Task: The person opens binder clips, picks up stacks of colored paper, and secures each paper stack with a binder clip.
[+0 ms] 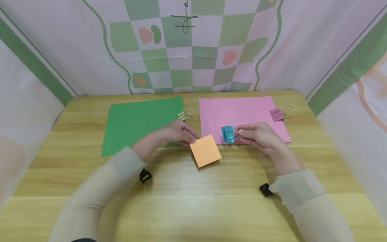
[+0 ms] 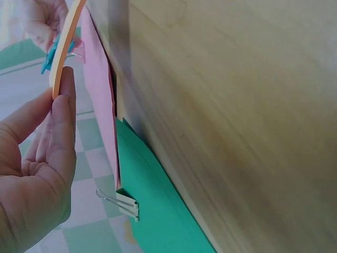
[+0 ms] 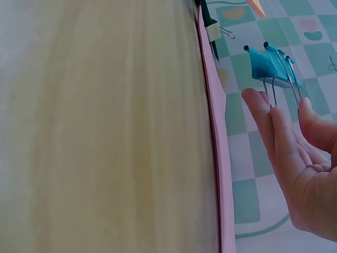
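Note:
My left hand [image 1: 178,132] pinches one corner of an orange sticky note pad [image 1: 205,151] between thumb and fingers, holding it raised over the table. The left wrist view shows the pad edge-on as a thin stack. To its right, my right hand [image 1: 257,136] pinches the wire handles of a blue binder clip [image 1: 228,134]. In the right wrist view the clip [image 3: 271,66] has its jaws parted, with nothing between them. In the head view the clip overlaps the front edge of the pink paper [image 1: 235,111], a short way from the pad.
Green paper [image 1: 136,121] lies at the back left, with a pale binder clip [image 1: 182,116] on its right edge. A pink binder clip [image 1: 276,114] grips the pink paper's right edge. Behind the wooden table [image 1: 187,211] hangs a checked curtain [image 1: 193,50].

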{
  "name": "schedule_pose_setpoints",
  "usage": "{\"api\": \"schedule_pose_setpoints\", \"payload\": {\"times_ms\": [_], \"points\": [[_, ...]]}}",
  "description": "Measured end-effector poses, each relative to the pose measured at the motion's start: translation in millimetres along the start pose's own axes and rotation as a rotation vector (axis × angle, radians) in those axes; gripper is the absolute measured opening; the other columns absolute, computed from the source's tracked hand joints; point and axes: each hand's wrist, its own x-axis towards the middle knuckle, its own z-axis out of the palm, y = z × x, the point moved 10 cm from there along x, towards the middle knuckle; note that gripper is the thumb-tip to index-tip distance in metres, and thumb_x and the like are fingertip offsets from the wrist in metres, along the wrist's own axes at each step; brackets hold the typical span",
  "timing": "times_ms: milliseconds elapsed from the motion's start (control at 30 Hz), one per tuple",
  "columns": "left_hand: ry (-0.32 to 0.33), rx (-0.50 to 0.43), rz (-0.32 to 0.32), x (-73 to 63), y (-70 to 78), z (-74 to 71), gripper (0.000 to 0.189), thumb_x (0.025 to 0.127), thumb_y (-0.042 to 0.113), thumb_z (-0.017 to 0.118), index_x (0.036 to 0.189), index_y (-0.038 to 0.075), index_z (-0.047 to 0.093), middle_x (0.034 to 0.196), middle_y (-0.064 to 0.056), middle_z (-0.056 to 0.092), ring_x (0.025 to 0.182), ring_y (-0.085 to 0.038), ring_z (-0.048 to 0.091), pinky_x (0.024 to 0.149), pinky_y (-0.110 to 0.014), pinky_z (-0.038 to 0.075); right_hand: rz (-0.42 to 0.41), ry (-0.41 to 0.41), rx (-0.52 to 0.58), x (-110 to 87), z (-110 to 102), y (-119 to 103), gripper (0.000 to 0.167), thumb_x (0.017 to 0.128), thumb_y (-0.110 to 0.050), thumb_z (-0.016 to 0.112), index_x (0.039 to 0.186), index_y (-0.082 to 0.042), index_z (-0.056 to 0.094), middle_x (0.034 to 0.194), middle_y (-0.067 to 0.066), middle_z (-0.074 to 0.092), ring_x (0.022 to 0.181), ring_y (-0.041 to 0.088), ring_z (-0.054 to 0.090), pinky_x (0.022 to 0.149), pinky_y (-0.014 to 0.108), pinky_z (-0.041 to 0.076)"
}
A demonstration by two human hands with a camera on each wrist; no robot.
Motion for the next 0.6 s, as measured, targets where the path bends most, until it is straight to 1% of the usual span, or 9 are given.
{"api": "schedule_pose_setpoints", "payload": {"times_ms": [67, 300, 467, 600], "points": [[0.006, 0.006, 0.0, -0.3, 1.9, -1.6, 0.025, 0.092, 0.002, 0.068, 0.116, -0.003, 0.07, 0.119, -0.016, 0.071, 0.086, -0.012, 0.069, 0.094, -0.04, 0.057, 0.008, 0.0, -0.004, 0.4, 3.2, -1.4, 0.049, 0.1, 0.001, 0.051, 0.143, 0.018, 0.035, 0.09, -0.01, 0.075, 0.087, 0.005, 0.073, 0.083, 0.02, 0.058], [0.028, 0.023, 0.015, -0.9, 7.6, -7.3, 0.023, 0.092, 0.004, 0.068, 0.114, -0.001, 0.072, 0.121, -0.013, 0.07, 0.092, -0.014, 0.069, 0.093, -0.038, 0.058, 0.015, -0.001, -0.028, 0.2, 11.0, -6.8, 0.047, 0.101, 0.0, 0.051, 0.142, 0.018, 0.037, 0.09, -0.011, 0.075, 0.087, 0.005, 0.073, 0.083, 0.02, 0.058], [0.022, 0.024, 0.021, -0.6, 9.2, -7.4, 0.023, 0.093, 0.005, 0.068, 0.114, 0.0, 0.072, 0.121, -0.014, 0.07, 0.093, -0.016, 0.069, 0.096, -0.04, 0.056, 0.007, 0.001, -0.034, 0.8, 12.1, -8.1, 0.048, 0.1, 0.0, 0.053, 0.142, 0.019, 0.037, 0.089, -0.011, 0.075, 0.086, 0.005, 0.072, 0.081, 0.02, 0.058], [0.021, 0.029, 0.016, -0.4, 9.8, -7.5, 0.022, 0.093, 0.005, 0.068, 0.114, 0.0, 0.072, 0.121, -0.013, 0.07, 0.095, -0.016, 0.069, 0.096, -0.04, 0.056, 0.001, 0.0, -0.052, 1.9, 14.6, -9.2, 0.046, 0.1, 0.001, 0.054, 0.14, 0.018, 0.04, 0.09, -0.012, 0.074, 0.087, 0.005, 0.072, 0.082, 0.021, 0.058]]}}
